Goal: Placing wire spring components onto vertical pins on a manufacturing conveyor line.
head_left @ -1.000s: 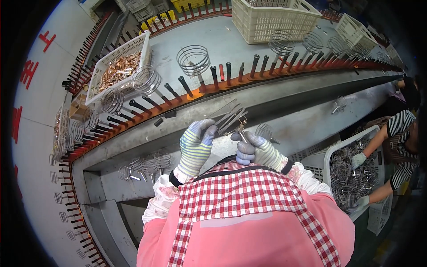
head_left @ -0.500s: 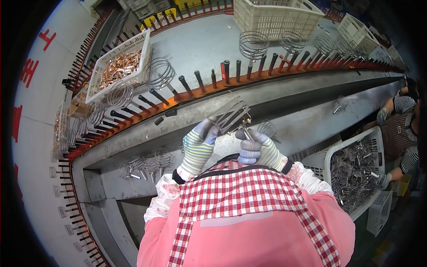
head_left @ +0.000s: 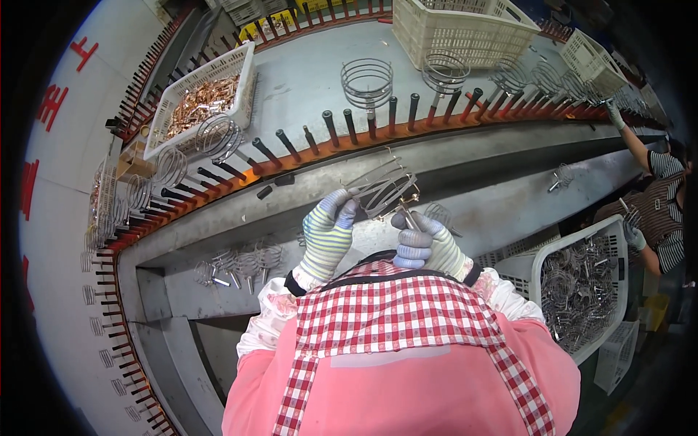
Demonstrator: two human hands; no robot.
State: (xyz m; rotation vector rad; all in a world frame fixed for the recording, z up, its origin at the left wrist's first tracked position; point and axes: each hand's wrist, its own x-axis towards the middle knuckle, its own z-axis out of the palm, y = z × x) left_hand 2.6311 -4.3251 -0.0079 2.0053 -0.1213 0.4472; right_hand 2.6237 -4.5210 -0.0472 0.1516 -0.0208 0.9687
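Note:
Between my gloved hands is a wire coil [head_left: 383,183] of several rings, tilted, with a small brass-coloured fitting at its right end. My left hand [head_left: 327,238], in a striped glove with grey fingertips, pinches the coil's left edge. Fingers of my right hand [head_left: 425,243] are wrapped round the coil's metal stem, which points up out of the fist. Several similar coils with stems [head_left: 247,263] lie in the grey trough to the left of my left hand. Another coil [head_left: 440,214] lies just behind my right hand, partly hidden by it.
A curved rail of upright posts [head_left: 331,127] runs beyond the trough, some carrying coils. A white basket [head_left: 246,102] of copper-coloured parts stands behind it; a cream crate [head_left: 465,43] is farther back. At right, a basket [head_left: 536,280] holds many coils beside a co-worker [head_left: 654,196].
The posts and their coils have shifted left along the rail. My held coil has turned slightly. The co-worker has reached one hand to the rail and lifted a coil with the other.

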